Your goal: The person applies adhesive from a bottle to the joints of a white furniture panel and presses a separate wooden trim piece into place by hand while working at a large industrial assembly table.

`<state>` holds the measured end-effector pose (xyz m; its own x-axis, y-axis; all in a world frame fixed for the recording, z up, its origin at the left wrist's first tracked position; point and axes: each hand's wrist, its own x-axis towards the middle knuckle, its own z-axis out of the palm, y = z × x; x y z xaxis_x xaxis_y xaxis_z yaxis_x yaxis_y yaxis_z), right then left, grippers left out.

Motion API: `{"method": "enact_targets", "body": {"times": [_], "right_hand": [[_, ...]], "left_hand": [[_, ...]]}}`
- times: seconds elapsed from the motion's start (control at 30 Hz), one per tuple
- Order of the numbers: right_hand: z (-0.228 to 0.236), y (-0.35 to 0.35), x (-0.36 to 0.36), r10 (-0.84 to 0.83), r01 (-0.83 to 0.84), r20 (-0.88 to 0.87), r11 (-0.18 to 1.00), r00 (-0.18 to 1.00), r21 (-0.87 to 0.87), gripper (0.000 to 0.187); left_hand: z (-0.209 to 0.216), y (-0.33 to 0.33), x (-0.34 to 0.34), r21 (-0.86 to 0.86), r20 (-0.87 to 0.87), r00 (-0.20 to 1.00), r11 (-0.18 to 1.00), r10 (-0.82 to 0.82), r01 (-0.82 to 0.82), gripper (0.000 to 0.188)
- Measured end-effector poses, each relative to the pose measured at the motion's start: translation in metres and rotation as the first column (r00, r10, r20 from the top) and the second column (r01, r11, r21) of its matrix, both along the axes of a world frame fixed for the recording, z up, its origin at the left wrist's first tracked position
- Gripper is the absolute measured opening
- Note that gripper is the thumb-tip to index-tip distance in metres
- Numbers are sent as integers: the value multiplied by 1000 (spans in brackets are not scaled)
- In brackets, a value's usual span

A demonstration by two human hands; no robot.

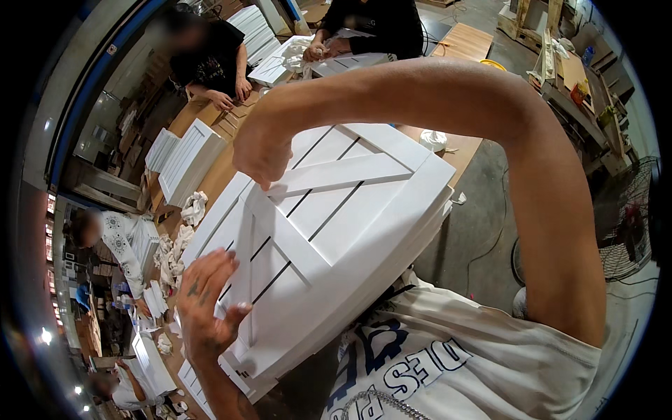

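Note:
A white slatted panel [364, 227] with raised diagonal braces and dark grooves lies in front of me, on top of other white panels. My right arm arches over it from the right. My right hand [262, 148] is closed, its fingers curled down at the panel's far left part, where the braces meet. Whatever those fingers hold, if anything, is hidden. Near the panel's left edge, my left hand [206, 301] hovers or rests with its fingers apart and nothing in it; whether it touches the surface I cannot tell.
White rags [171, 255] lie along the table's left side, near a stack of white panels [192, 157]. A bundled white cloth [433, 141] sits at the far right. Two people work across the table, others at left. A fan [623, 220] stands at right.

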<state>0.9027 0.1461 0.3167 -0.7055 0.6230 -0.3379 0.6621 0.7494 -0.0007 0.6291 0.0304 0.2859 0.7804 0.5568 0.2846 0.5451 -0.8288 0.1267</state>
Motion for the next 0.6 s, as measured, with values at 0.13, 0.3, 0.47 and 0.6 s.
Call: {"method": "enact_targets", "body": {"times": [0.13,0.3,0.47,0.6], "right_hand": [[-19,17,-13,152,-172,209,982,966,82,25],[-9,0,11,122,-122,26,992,992,-15,40],[-14,-5,8,33,-33,-7,998,999,49,49],[-14,-9,3,-11,8,45,998,999,68,51]], "left_hand": [[-11,17,3,-131,-228,972,988,49,-81,84],[-20,34,5,-208,-349,936,971,38,-117,83],[-24,54,11,-127,-371,927,986,50,-104,76],[-26,61,14,-90,-349,937,994,23,-58,76]]}}
